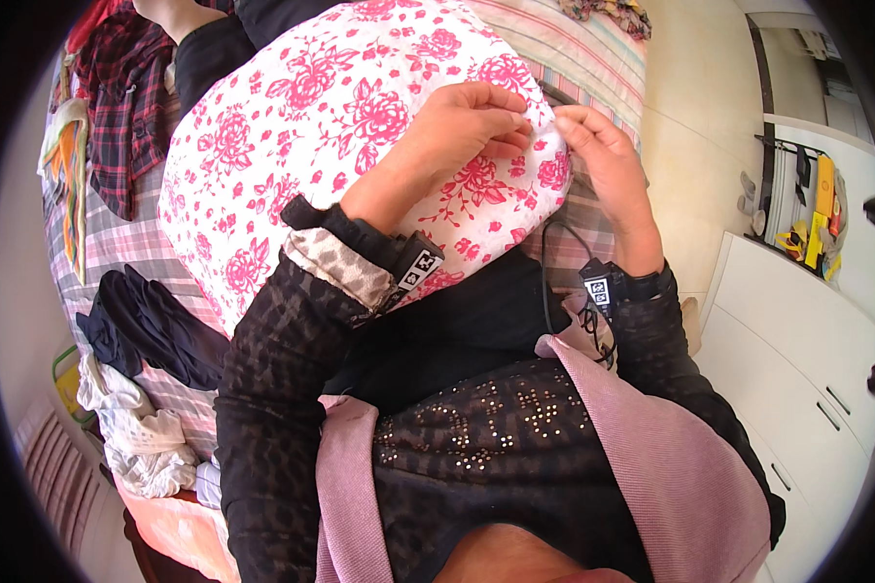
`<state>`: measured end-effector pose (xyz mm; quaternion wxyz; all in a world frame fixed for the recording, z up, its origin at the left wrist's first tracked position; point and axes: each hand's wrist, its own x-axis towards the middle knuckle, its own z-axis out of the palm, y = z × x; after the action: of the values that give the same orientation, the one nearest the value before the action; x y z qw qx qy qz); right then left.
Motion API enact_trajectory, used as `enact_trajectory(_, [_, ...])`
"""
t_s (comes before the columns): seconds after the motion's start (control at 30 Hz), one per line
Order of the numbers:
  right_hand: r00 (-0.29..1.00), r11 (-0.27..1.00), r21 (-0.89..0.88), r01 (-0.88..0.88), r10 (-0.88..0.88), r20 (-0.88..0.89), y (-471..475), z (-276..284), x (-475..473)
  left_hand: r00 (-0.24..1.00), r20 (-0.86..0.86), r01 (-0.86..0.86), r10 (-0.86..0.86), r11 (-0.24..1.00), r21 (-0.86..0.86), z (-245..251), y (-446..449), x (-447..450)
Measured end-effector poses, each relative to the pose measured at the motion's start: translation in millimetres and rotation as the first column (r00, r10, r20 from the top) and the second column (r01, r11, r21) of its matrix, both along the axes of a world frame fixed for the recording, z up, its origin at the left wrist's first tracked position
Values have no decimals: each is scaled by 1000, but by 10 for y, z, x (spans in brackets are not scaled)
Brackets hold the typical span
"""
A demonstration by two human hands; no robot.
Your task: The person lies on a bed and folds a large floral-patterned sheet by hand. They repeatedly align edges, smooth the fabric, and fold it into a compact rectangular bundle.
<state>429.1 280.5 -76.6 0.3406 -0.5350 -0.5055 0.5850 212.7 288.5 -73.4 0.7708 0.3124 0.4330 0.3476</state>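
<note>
A bulky white cloth (299, 153) printed with pink roses and leaves spreads over my lap, bulging as if something fills it or lies under it. At its right edge, my right hand (609, 149) pinches the border between thumb and fingertips. Close beside it, my left hand (474, 124) rests over the cloth with bent fingers, the thumb near the index finger. Whether those left fingertips hold something thin or a bit of cloth is too small to tell. Each wrist carries a black strapped device with a printed marker, the left device (419, 262) and the right device (596, 288).
I sit on a bed with a plaid sheet (127, 244). Dark clothing (157, 328), pale crumpled clothing (142, 430) and a red-and-black plaid shirt (127, 109) lie on the left. A thin black cable (547, 270) hangs near my right wrist. White drawers (787, 350) stand right, beyond the tiled floor (689, 160).
</note>
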Motion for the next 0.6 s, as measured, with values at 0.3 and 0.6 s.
enact_trajectory(0.3, [986,991,42,-127,121,117,66,124,-37,997,-70,25,-24,999,22,-39,22,47])
enact_trajectory(0.6, [962,980,35,-198,187,196,31,192,-89,995,-95,19,-16,999,29,-3,27,55])
